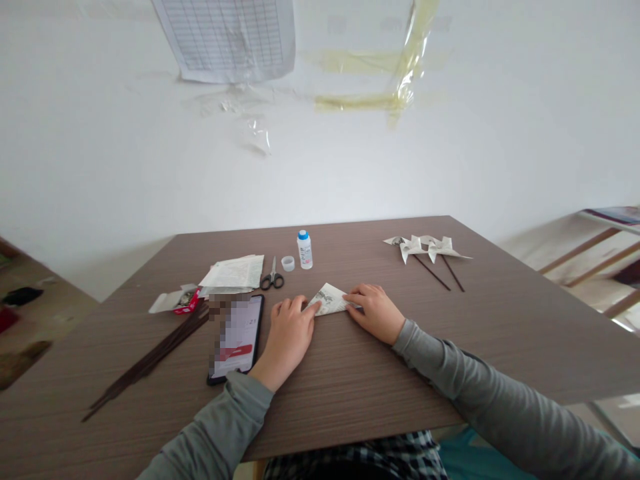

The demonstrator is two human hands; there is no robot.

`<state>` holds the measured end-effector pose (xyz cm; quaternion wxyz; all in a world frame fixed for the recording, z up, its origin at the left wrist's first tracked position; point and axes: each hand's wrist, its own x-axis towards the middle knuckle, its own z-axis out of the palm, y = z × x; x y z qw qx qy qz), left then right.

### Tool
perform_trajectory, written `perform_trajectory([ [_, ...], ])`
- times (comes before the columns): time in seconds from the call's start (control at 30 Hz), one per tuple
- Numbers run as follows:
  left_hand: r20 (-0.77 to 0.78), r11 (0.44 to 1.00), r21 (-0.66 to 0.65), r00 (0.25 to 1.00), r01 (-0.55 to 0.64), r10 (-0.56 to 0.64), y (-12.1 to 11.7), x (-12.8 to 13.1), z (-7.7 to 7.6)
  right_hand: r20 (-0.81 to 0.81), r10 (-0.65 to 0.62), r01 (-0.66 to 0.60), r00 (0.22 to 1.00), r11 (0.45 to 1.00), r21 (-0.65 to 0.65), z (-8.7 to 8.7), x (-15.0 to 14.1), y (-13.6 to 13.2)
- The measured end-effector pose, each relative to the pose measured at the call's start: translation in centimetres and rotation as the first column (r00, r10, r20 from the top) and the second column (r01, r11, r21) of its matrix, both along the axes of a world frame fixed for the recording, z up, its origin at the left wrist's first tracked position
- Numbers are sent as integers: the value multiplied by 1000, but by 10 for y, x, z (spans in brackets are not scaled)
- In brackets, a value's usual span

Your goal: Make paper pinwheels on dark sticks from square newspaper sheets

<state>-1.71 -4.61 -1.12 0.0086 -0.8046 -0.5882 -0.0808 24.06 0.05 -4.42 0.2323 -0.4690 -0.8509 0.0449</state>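
Note:
A printed sheet of paper (329, 299), folded into a triangle with its point away from me, lies on the brown table. At its left corner, my left hand (290, 333) is closed, the thumb pressing on the paper and the other fingers curled beside it. My right hand (374, 311) pinches the right corner between thumb and fingers, hiding that end. Beyond the paper stand a small white bottle with a blue cap (305, 250) and a clear plastic cup (288, 263). Black-handled scissors (273, 277) lie left of the cup.
Left of the scissors is a stack of printed paper (234, 273), beside an open red box (187, 300). A phone (239, 340) and thin brown sticks (150, 357) lie nearer. Two paper pinwheels (413, 249) on sticks rest at the right rear. A white wall (350, 173) borders the table.

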Motion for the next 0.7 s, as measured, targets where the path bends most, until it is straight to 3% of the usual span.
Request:
perform_trajectory([
  [0.5,2,1000,-14,1000,-15,15,1,1,0,12,0,0,1000,1000,8,0,1,-1],
  [0.7,34,999,-46,999,-16,18,11,0,8,20,-2,2,1000,1000,3,1,1,-2],
])
